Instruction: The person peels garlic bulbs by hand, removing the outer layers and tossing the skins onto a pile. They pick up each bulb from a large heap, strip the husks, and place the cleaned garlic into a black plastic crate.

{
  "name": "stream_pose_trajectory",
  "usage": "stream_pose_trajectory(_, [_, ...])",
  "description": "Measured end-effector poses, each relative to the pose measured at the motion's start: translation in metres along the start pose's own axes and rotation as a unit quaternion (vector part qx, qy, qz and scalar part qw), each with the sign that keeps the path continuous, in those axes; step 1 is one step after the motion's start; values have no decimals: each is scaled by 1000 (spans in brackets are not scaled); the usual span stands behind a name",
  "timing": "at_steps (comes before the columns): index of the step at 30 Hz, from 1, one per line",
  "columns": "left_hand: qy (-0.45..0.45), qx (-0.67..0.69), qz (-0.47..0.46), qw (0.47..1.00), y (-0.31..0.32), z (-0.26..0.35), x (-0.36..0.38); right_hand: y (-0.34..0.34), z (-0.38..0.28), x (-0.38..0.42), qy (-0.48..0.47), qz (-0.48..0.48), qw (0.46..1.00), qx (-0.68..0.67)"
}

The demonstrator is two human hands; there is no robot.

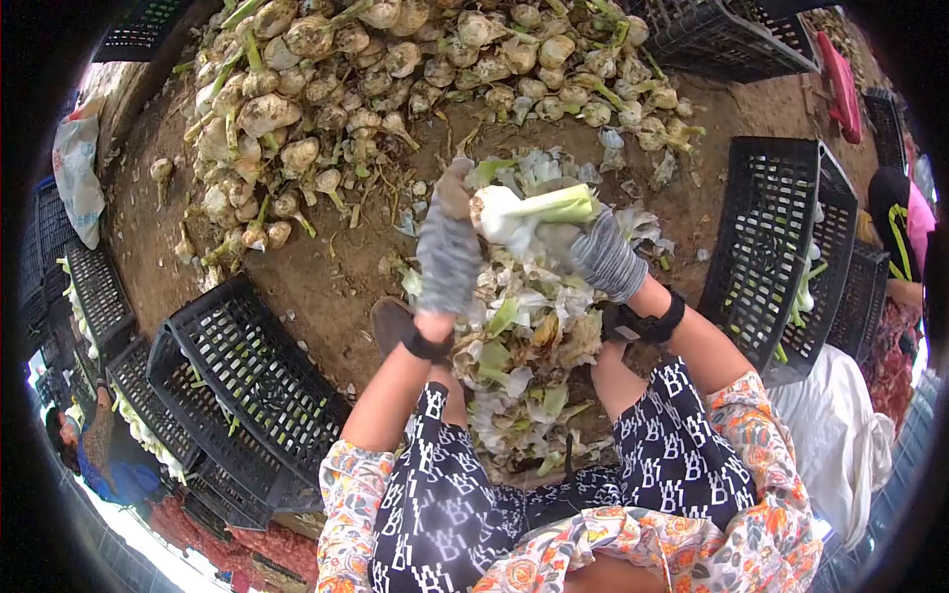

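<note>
A peeled white garlic bulb (506,217) with a cut pale-green stem (565,206) lies across my right hand (593,252), whose gloved fingers are closed on it from below. Its root end points left, toward my left hand (450,237). That hand, in a grey-striped glove with dirty fingertips, is smeared by motion right beside the bulb; whether its fingers grip anything cannot be made out. Beneath both hands, a heap of garlic skins and leaf scraps (524,336) runs down between my legs.
Unpeeled garlic bulbs (395,59) are piled on the dirt ahead. Black plastic crates stand at left (262,366), right (766,237) and far right (727,35). A white sack (830,435) lies at lower right. Other people (109,465) (905,232) are at both sides.
</note>
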State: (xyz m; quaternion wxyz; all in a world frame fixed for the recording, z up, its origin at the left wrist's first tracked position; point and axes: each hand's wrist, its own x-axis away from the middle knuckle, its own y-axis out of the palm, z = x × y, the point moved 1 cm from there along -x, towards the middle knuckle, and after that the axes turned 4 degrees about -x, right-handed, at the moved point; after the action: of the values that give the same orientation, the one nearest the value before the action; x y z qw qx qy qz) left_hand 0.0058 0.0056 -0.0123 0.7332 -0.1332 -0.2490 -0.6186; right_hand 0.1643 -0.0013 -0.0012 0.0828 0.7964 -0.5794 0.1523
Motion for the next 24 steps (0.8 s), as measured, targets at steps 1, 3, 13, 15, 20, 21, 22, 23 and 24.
stream_pose_trajectory(1, [51, 28, -19, 998, -5, -13, -3, 0, 2, 0, -21, 14, 1000, -16])
stream_pose_trajectory(3, [124, -43, -56, 990, -7, -22, 12, -2, 0, 4, 21, 2, 996, -92])
stream_pose_trajectory(13, [160, -45, -98, 981, -25, -18, 5, -20, 18, 7, 2, 20, 985, -170])
stream_pose_trajectory(15, [295, -137, -7, 946, -32, -13, 5, -24, 18, 8, 5, 15, 993, -120])
stream_pose_trajectory(20, [263, -243, -128, 925, -30, 17, 13, -25, 5, 8, -126, 27, 991, -15])
stream_pose_trajectory(21, [280, -247, -119, 920, -29, 19, 13, -25, 1, 5, -133, 27, 989, -63])
stream_pose_trajectory(22, [296, -251, -110, 915, -28, 19, 12, -26, -2, 2, -20, 17, 961, -276])
stream_pose_trajectory(23, [285, -182, -125, 933, -29, 18, 11, -25, -6, 0, 94, 5, 877, -472])
stream_pose_trajectory(24, [286, -166, -139, 934, -31, 16, 10, -27, -5, -1, 36, 12, 938, -346])
